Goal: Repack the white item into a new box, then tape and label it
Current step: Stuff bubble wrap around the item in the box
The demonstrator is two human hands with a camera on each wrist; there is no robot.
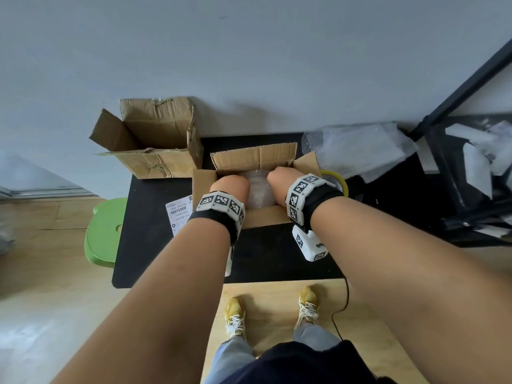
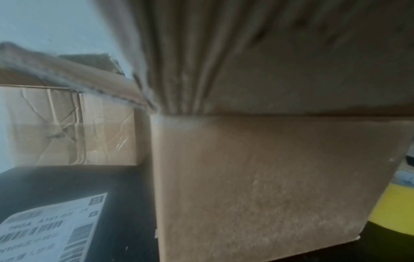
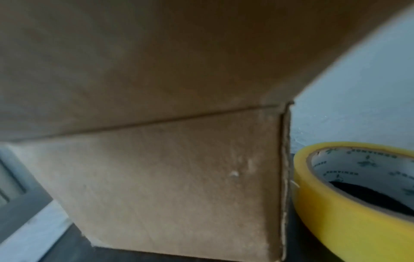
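Observation:
The new cardboard box [image 1: 259, 157] stands open on the black table [image 1: 263, 259]; its outer wall fills the left wrist view [image 2: 268, 177] and the right wrist view [image 3: 179, 177]. Inside it lies the white item [image 1: 257, 189], wrapped in clear bubble film. My left hand [image 1: 230, 187] reaches down into the box at the item's left side. My right hand [image 1: 277, 176] reaches in at its right rear. Both sets of fingers are hidden in the box. A yellow tape roll [image 1: 339, 180] [image 3: 336, 221] lies right of the box. The white shipping label [image 1: 178, 214] [image 2: 51, 230] lies to the left.
A torn old box [image 1: 155, 139] [image 2: 67, 127] stands open at the table's back left. Loose bubble wrap [image 1: 357, 148] is piled at the back right, by a black rack [image 1: 471, 176]. A green stool [image 1: 104, 234] is left of the table.

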